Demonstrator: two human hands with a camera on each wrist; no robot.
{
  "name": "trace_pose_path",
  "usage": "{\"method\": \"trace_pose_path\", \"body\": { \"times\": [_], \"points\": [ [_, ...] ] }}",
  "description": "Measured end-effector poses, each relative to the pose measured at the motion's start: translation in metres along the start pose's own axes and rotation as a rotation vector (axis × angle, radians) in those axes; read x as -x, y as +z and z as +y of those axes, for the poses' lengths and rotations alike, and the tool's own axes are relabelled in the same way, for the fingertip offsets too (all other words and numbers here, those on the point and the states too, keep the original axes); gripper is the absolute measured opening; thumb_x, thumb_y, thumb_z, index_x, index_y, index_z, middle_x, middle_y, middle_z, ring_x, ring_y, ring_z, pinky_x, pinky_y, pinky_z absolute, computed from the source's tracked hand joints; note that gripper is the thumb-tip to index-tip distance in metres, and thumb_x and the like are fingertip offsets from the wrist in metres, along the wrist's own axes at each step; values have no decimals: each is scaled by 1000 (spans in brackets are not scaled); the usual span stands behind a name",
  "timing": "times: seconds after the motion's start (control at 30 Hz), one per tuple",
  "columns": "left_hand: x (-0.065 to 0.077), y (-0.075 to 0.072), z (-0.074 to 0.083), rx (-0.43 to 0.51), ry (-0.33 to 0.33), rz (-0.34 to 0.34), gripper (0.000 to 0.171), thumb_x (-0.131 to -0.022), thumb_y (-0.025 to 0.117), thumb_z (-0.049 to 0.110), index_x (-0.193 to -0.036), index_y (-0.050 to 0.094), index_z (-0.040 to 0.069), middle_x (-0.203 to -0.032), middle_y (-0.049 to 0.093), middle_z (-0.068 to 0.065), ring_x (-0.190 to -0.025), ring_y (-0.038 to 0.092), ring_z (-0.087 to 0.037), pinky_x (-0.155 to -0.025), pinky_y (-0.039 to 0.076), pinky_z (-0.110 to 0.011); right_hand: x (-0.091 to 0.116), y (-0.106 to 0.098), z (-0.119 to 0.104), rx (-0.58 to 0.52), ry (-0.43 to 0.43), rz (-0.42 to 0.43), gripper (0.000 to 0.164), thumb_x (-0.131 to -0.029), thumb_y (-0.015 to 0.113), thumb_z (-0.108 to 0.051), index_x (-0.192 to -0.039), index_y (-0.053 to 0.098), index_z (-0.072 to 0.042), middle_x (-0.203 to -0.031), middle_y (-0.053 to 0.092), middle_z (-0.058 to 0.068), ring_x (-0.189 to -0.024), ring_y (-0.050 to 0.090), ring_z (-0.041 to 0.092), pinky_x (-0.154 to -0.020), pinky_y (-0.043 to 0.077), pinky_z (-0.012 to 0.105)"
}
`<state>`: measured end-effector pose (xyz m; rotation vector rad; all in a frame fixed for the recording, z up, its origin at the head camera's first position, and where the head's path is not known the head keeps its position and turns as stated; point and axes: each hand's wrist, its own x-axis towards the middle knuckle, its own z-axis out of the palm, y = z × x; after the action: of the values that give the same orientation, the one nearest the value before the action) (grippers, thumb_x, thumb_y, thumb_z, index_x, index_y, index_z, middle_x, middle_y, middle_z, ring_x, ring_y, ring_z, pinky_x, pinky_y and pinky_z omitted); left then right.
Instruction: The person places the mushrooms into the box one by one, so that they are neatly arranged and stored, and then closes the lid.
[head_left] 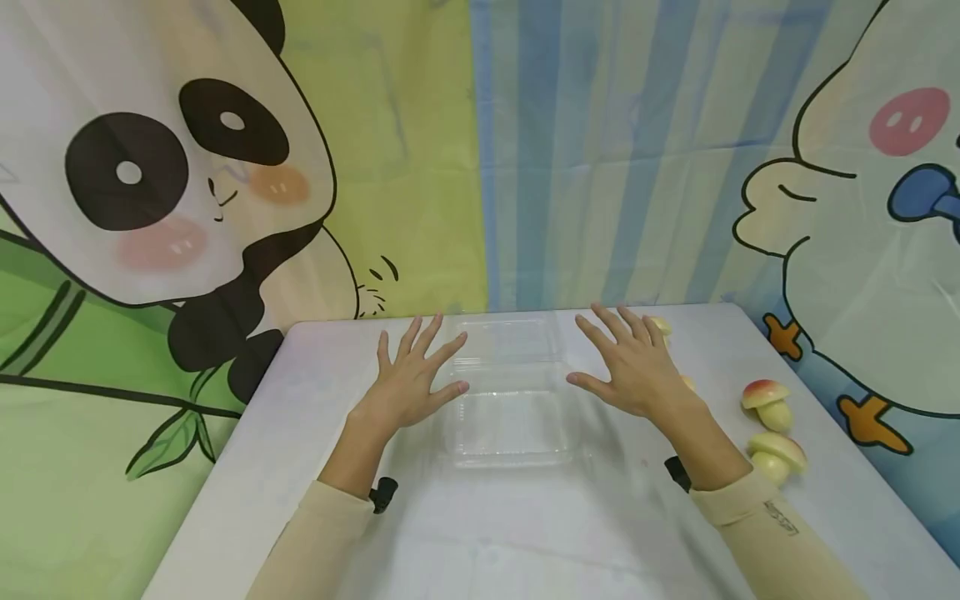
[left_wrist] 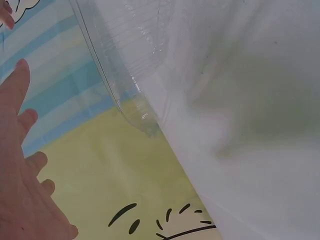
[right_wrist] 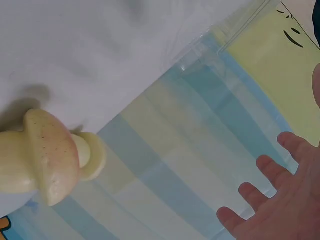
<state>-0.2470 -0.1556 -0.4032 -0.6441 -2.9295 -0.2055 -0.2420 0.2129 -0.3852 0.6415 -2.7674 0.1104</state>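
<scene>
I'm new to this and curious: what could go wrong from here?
The red-capped, pale-stemmed mushroom sits near the right edge of the white tabletop, so a nudge might send it off. The open, rectangular, clear plastic container is faint against the white, so the left hand or right hand, spread beside it, might bump it.

Left sleeve (head_left: 311,546): pale beige cloth, ending in broad left cuff (head_left: 336,503). Right sleeve (head_left: 787,554): same beige, matching right cuff (head_left: 726,498); small dark marking (head_left: 782,517) near it, too small to read. Small black camera (head_left: 383,495) beside left cuff; second black camera (head_left: 677,473) by right cuff.
</scene>
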Motion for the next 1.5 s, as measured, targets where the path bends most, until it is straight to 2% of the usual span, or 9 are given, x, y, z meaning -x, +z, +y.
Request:
{"method": "trace_pose_path", "body": {
  "times": [0.2,0.47,0.67,1.03,1.3,1.5],
  "points": [
    [1,0,1,3,22,6,75,-97,49,71,-162,25,43,-174,1,0,-159,-3,-34,-115,-1,-77,9,2,5,-14,10,7,89,-91,62,-69,-160,37,-19,-165,30,16,-149,25,50,-114,21,72],
    [4,6,2,78,33,-11,75,-96,52,71,-161,29,41,-174,4,2,-159,-1,-33,-115,-1,-77,22,-1,14,-14,31,2,89,-91,65,-67,-159,38,-18,-164,32,17,-147,28,49,-113,23,71],
    [8,10,2,105,47,2,73,-94,58,68,-157,41,36,-174,11,-1,-159,5,-34,-115,4,-77,35,-5,21,-4,50,9,89,-90,66,-67,-158,40,-17,-163,34,18,-146,28,49,-112,24,71],
    [16,17,1,140,46,-17,74,-90,63,71,-152,51,32,-173,16,0,-158,11,-35,-116,5,-75,61,-12,36,-3,127,-71,91,-91,61,-71,-160,36,-17,-160,36,22,-145,28,53,-113,22,72],
    [21,23,-6,158,44,-26,73,-89,64,71,-150,54,32,-171,23,-1,-156,15,-36,-115,9,-75,75,-9,43,-53,114,-72,88,-92,63,-67,-158,39,-14,-157,41,22,-141,33,54,-110,25,73],
    [27,28,-11,175,28,-34,73,-88,65,71,-149,55,32,-171,21,-2,-156,15,-36,-115,14,-72,86,-11,47,-114,121,-129,87,-93,62,-66,-157,41,-10,-156,43,22,-140,33,55,-109,26,74]
  ]
}}
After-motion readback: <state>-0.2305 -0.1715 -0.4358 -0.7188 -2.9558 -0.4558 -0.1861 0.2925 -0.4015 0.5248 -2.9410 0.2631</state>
